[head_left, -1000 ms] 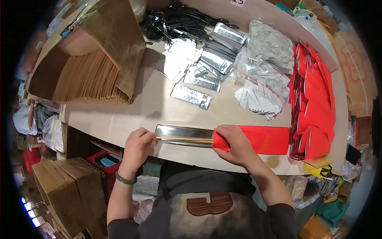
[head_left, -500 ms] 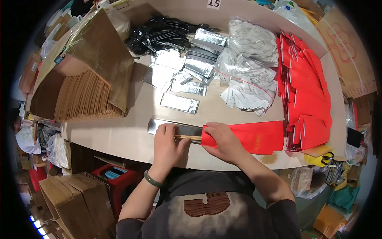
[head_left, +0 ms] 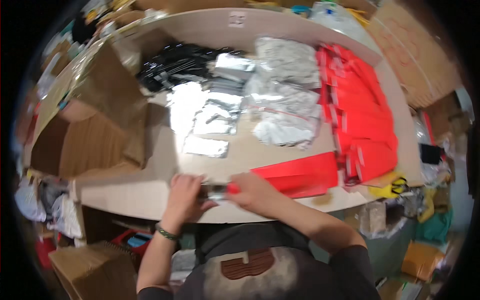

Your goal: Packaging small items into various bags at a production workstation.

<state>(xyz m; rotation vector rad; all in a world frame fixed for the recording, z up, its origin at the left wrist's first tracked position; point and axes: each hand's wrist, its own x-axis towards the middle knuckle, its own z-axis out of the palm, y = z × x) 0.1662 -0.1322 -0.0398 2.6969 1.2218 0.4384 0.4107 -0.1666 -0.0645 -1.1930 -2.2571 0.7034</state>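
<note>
Beside our left hand (head_left: 187, 195), gripping glossy dark strip (head_left: 216, 188), right hand (head_left: 250, 192) pinched long red paper sleeve (head_left: 302, 180); we judged it creasable, best edge-held.

a packing workshop, as shown by its sorted stock. along the pale, raised-rim desk (head_left: 120, 194), like items lie grouped by kind: brown pieces (head_left: 92, 147) ranked in an open cardboard box (head_left: 112, 90), a black heap (head_left: 172, 65), silver packets (head_left: 206, 148), clear bags (head_left: 287, 65) of white pieces, and piled red sleeves (head_left: 365, 115). cartons (head_left: 95, 270) and plastic bags (head_left: 65, 215) crowd the surroundings; blur hides finer detail.
</note>
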